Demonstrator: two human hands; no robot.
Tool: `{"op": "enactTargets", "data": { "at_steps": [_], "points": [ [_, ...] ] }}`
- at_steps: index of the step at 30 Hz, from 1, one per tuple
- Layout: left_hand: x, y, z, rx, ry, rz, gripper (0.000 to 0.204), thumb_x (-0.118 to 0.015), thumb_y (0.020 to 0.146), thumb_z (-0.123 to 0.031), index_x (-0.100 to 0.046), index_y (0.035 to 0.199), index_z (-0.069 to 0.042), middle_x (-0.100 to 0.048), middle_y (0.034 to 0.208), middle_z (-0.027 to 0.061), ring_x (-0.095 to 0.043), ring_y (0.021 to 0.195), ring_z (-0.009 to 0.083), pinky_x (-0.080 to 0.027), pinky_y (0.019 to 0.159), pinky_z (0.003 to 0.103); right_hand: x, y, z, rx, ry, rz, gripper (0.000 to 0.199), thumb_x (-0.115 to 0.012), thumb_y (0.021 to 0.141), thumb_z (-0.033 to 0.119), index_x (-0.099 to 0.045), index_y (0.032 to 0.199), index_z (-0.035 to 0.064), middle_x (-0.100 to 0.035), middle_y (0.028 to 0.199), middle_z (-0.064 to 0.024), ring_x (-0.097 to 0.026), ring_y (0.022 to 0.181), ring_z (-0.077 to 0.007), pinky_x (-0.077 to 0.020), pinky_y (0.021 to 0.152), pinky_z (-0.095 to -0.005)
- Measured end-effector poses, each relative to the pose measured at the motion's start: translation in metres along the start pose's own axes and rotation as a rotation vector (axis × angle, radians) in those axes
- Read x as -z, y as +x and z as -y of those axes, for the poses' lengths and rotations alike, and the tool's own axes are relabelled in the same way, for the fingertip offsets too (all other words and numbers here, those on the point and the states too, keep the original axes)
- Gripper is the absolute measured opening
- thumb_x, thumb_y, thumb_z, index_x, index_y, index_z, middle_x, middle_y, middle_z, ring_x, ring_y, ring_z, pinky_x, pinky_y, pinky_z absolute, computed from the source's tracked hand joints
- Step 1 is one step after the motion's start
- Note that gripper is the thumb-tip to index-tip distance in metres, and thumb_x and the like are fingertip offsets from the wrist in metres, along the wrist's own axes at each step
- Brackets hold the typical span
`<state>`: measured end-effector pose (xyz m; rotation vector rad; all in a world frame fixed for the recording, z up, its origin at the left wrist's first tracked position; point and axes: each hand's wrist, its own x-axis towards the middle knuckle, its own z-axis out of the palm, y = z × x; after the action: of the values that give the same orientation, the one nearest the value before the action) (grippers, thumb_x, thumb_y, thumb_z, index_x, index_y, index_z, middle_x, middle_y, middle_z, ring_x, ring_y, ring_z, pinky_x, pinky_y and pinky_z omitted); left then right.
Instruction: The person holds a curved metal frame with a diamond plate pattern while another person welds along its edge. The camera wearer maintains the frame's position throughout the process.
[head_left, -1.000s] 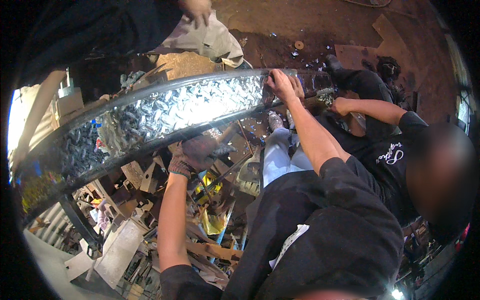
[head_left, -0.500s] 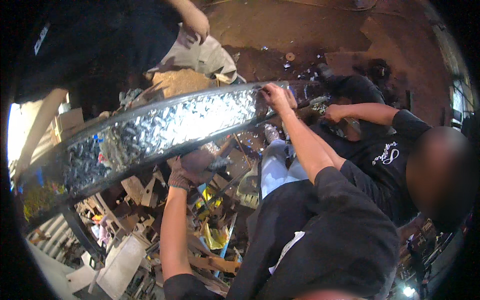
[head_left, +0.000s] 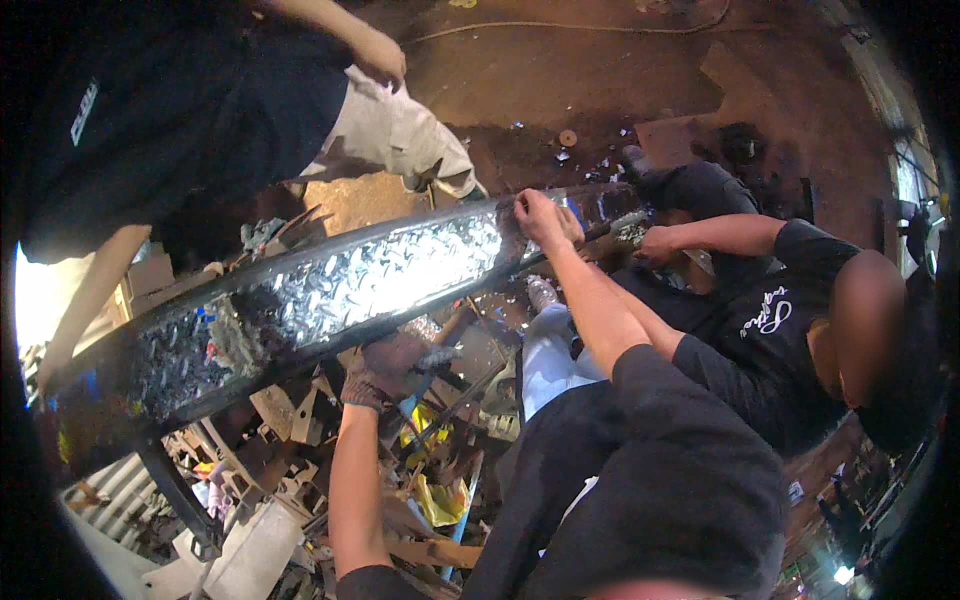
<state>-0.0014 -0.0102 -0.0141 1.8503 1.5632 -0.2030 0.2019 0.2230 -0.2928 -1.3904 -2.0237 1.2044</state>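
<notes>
The beam (head_left: 345, 280) slants from eight to two o'clock, glare washing out its middle, the gloved left hand (head_left: 385, 370) blurred beside it, the right hand (head_left: 547, 222) on it at one, neither grip's closure possible to tell.

One long metal beam (head_left: 385, 270), two hands (head_left: 548, 222) of the wearer, two co-workers (head_left: 190, 130), one round disc (head_left: 568, 138), one long cord (head_left: 560, 25).

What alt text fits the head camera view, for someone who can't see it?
A person's bare right hand touches a long dark frame with a shiny patterned panel; the gloved left hand is by its near edge. One co-worker in black is across it, another at right, with scrap below.
</notes>
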Motion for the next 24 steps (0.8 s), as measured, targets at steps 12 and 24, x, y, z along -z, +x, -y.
{"op": "enactTargets", "data": {
  "at_steps": [12, 24],
  "points": [
    [0.005, 0.000, -0.007, -0.003, -0.080, -0.142, 0.033, -0.071, 0.056, -0.020, -0.065, 0.088, -0.013, -0.061, 0.084, 0.0109, -0.062, 0.081, 0.0324, -0.052, 0.070, 0.042, 0.034, -0.027, 0.002, -0.086, 0.139, 0.027, 0.025, -0.061, 0.081, 0.016, -0.067, 0.103, 0.0055, -0.068, 0.098, -0.0152, -0.065, 0.094, -0.0293, -0.0493, 0.082, -0.0357],
    [0.002, -0.001, 0.000, -0.045, -0.050, -0.120, 0.039, -0.072, 0.056, -0.022, -0.063, 0.092, -0.013, -0.061, 0.084, 0.0103, -0.062, 0.083, 0.0313, -0.052, 0.070, 0.041, 0.018, -0.017, 0.002, 0.252, 0.010, -0.061, 0.022, -0.068, 0.076, 0.009, -0.065, 0.097, 0.0040, -0.065, 0.094, -0.0151, -0.062, 0.091, -0.0343, -0.0497, 0.076, -0.0384]
  ]
}}
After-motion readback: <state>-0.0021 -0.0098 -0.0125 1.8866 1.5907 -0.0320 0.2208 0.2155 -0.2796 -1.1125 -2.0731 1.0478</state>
